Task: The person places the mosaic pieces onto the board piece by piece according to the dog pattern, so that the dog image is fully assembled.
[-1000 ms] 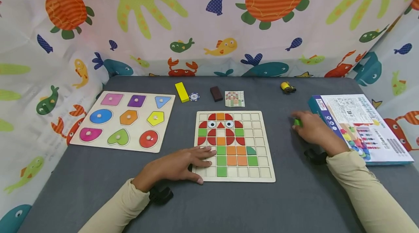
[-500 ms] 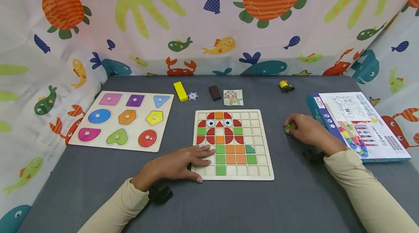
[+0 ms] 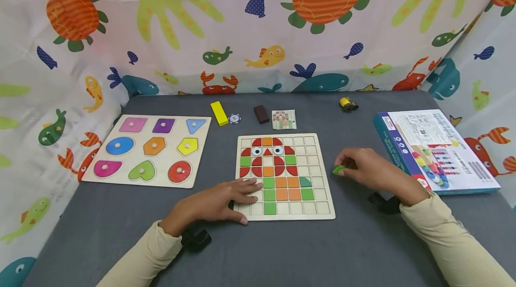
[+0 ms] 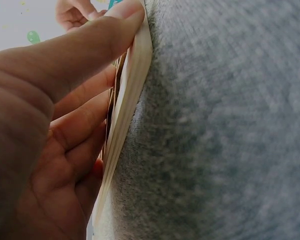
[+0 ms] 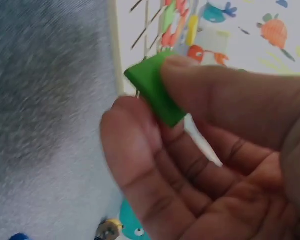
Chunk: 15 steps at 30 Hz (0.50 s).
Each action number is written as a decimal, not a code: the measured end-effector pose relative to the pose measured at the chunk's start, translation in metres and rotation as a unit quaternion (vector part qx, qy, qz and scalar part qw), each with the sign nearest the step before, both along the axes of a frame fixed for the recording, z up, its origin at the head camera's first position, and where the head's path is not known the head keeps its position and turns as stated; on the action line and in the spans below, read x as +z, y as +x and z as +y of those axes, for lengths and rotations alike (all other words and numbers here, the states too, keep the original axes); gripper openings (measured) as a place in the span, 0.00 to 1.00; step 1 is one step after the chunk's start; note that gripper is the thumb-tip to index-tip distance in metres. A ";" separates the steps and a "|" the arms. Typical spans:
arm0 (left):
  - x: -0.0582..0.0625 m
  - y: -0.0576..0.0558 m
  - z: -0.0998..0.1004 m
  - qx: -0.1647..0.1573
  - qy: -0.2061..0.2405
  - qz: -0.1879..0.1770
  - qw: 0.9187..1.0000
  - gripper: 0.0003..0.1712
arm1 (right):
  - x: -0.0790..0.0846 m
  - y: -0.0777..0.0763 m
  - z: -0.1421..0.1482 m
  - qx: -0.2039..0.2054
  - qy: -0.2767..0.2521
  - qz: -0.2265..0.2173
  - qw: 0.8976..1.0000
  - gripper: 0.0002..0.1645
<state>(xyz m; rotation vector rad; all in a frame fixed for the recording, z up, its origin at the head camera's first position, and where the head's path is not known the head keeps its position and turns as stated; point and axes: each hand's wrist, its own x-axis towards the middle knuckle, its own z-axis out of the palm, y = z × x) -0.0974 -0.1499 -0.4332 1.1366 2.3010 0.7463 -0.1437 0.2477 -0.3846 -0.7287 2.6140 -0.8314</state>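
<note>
A wooden grid board (image 3: 311,161) lies on the grey table, with red, orange and green tiles forming an owl-like figure with two eyes. My left hand (image 3: 217,199) rests on the board's lower left part, its fingers extended over the cells. In the left wrist view the thumb (image 4: 90,47) lies along the board's pale edge (image 4: 127,110). Just right of the board, my right hand (image 3: 368,168) pinches a green tile (image 5: 157,90) between thumb and fingers. That tile is tilted and looks flat and square-cornered in the right wrist view.
A wooden knob puzzle (image 3: 133,143) of coloured shapes lies left. Behind the board are a yellow block (image 3: 219,113), a poker chip (image 3: 234,118), a dark brown block (image 3: 261,114), a small picture card (image 3: 284,119) and a yellow-black toy (image 3: 348,104). A flat box (image 3: 437,150) lies right.
My right hand has moved left from beside the box toward the board, carrying the green tile. My left hand stays on the board. The head view has shifted slightly.
</note>
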 end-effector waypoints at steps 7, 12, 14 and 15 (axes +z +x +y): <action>0.000 -0.001 0.000 0.001 0.000 0.002 1.000 0.37 | 0.007 0.014 -0.017 0.040 -0.025 -0.015 0.999 0.07; 0.001 0.000 -0.001 0.005 -0.006 -0.002 1.000 0.37 | 0.002 0.023 -0.033 0.096 -0.041 -0.025 0.994 0.08; 0.002 0.000 0.000 0.003 -0.006 -0.003 1.000 0.36 | -0.001 0.025 -0.038 0.115 -0.039 -0.030 0.992 0.08; 0.002 0.000 0.000 0.002 -0.005 -0.003 1.000 0.36 | -0.002 0.026 -0.040 0.121 -0.036 -0.031 0.992 0.08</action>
